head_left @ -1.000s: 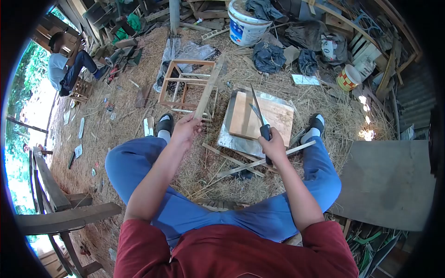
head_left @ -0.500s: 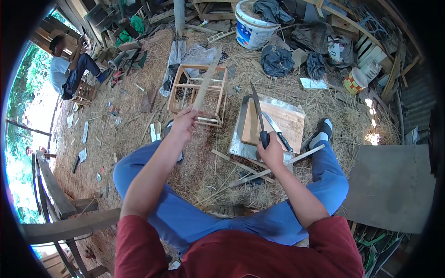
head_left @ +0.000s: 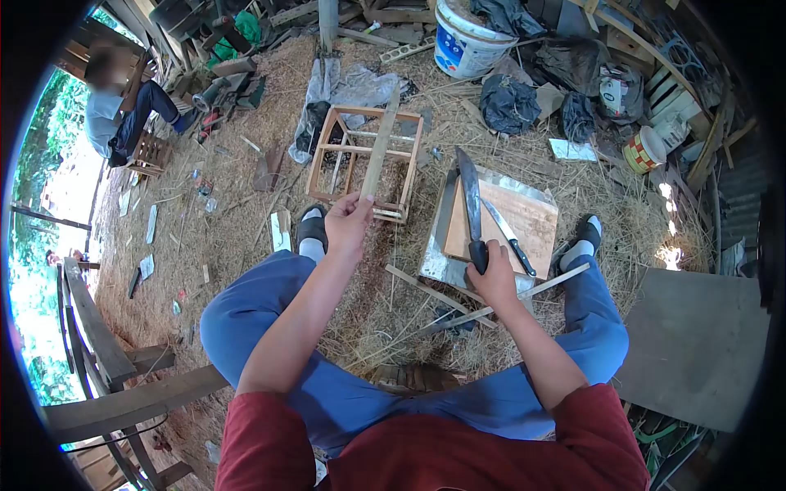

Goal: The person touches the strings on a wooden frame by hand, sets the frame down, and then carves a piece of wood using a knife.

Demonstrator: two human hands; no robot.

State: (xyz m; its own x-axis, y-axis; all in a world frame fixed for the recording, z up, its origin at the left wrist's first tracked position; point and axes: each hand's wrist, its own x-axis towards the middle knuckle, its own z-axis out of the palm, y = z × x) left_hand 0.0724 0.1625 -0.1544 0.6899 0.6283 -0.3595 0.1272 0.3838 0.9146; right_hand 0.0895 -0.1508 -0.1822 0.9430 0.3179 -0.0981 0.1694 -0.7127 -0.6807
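My left hand (head_left: 349,222) is closed around the lower end of a thin wooden strip (head_left: 378,155), which points away from me. Behind that strip, on the ground, stands a small wooden frame (head_left: 325,155) with open sides. My right hand (head_left: 494,277) grips the black handle of a large knife (head_left: 470,192), its broad dark blade pointing forward. Under the blade lies a wooden board (head_left: 524,219) on a metal-covered block (head_left: 432,263). A smaller knife (head_left: 508,233) with a black handle rests on the board. Two wooden sticks (head_left: 540,286) cross near my right wrist.
A white bucket (head_left: 467,49) and black plastic bags (head_left: 509,105) are at the back. A grey sheet (head_left: 696,344) is at right, a wooden bench frame (head_left: 139,401) at left. Another person (head_left: 119,114) sits at the far left. Straw and shavings cover the ground (head_left: 237,213).
The large knife's blade has turned to show more of its broad side. My view has shifted slightly, and both hands keep their holds.
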